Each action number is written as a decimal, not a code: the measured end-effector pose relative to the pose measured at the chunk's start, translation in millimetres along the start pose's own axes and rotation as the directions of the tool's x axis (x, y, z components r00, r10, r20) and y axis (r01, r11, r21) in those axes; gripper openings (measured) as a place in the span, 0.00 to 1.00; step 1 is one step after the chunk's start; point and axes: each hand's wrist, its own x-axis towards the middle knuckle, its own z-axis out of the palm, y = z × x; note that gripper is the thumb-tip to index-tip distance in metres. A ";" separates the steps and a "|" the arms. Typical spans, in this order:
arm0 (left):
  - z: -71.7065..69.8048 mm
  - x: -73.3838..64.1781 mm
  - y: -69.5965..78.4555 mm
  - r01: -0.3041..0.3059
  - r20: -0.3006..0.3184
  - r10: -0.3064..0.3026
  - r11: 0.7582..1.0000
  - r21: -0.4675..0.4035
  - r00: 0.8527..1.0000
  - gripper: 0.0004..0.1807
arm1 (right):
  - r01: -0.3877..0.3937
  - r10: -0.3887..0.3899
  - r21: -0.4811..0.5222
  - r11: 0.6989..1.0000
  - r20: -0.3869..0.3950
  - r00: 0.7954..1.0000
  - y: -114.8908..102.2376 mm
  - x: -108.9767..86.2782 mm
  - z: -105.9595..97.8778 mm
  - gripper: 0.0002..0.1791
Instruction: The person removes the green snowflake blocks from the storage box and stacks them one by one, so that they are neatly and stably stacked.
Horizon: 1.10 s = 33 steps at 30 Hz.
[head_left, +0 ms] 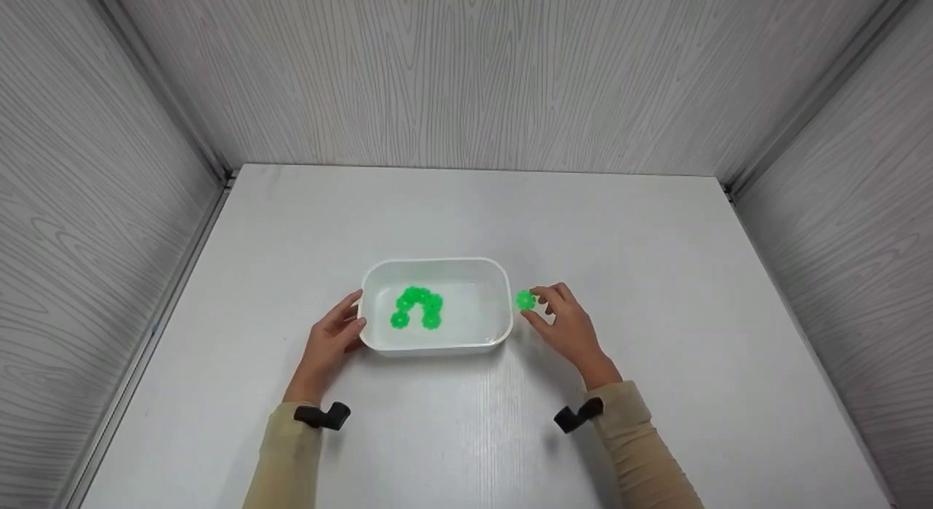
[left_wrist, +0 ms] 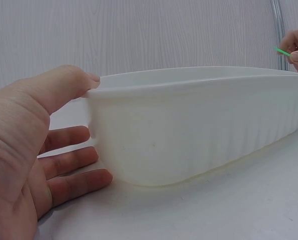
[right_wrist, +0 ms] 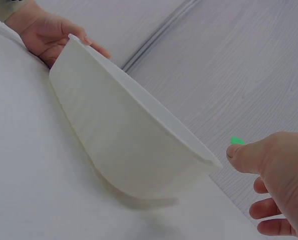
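Note:
A white plastic tub (head_left: 477, 313) sits on the table, with several green notched discs (head_left: 414, 293) joined in an arch shape inside it. My left hand (head_left: 332, 343) holds the tub's left end. In the left wrist view its thumb (left_wrist: 71, 86) lies on the rim and the fingers are against the outer wall. Just beyond the tub's right rim, my right hand (head_left: 571, 330) pinches a single green notched disc (head_left: 525, 300) between thumb and fingertips. In the right wrist view only a bit of that disc (right_wrist: 237, 140) shows above the thumb.
A white table (head_left: 452, 421) bears the tub. Pale wood-grain panels stand at the back (head_left: 466, 79), on the left (head_left: 80, 203) and on the right (head_left: 845, 188). Black bands (head_left: 322, 416) are on both wrists.

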 end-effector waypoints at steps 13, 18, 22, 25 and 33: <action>1.7 -1.5 -0.6 -0.003 -0.017 0.003 1.000 -0.024 1.000 0.27 | -0.102 0.102 -0.016 0.995 -0.016 0.995 24.6 -35.1 0.1 0.18; 1.9 -1.8 -1.0 -0.020 -0.008 0.020 1.000 -0.012 1.000 0.27 | -0.114 0.112 -0.037 0.993 -0.051 0.992 33.1 -42.9 -2.8 0.17; 2.7 -2.9 -3.0 -0.020 -0.008 0.020 1.000 0.005 1.000 0.27 | -0.123 0.117 -0.063 0.990 -0.097 0.988 37.7 -49.0 -6.2 0.17; 3.5 -4.5 -3.2 -0.015 -0.013 0.015 1.000 0.021 1.000 0.27 | -0.132 0.119 -0.097 0.987 -0.124 0.985 40.3 -54.2 -8.5 0.17; 3.0 -2.5 0.3 -0.003 -0.024 0.004 0.999 0.033 1.000 0.27 | -0.238 0.209 -0.179 0.955 -0.164 0.964 46.8 -61.0 -13.9 0.16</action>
